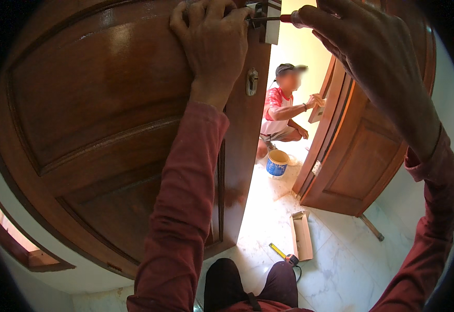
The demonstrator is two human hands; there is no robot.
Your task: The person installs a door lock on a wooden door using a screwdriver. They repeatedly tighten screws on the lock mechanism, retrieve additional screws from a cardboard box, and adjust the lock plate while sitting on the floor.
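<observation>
My left hand (211, 47) rests high on a dark varnished wooden door (97, 145), its fingers bent and pinched beside a metal fitting (261, 14) at the door's top right edge; what they hold is hidden. My right hand (362, 62) grips a red-handled screwdriver (292, 18), whose shaft reaches horizontally to that fitting near my left fingertips. Lower on the same door edge is a metal keyhole plate (252, 81).
A second wooden door (365, 156) stands at right. Beyond the doorway a person (276, 112) squats, hand on the woodwork, near a blue bucket (277, 165). On the marble floor (352, 244) lie an open cardboard box (302, 236), a tape measure (290, 259) and a rod (371, 228).
</observation>
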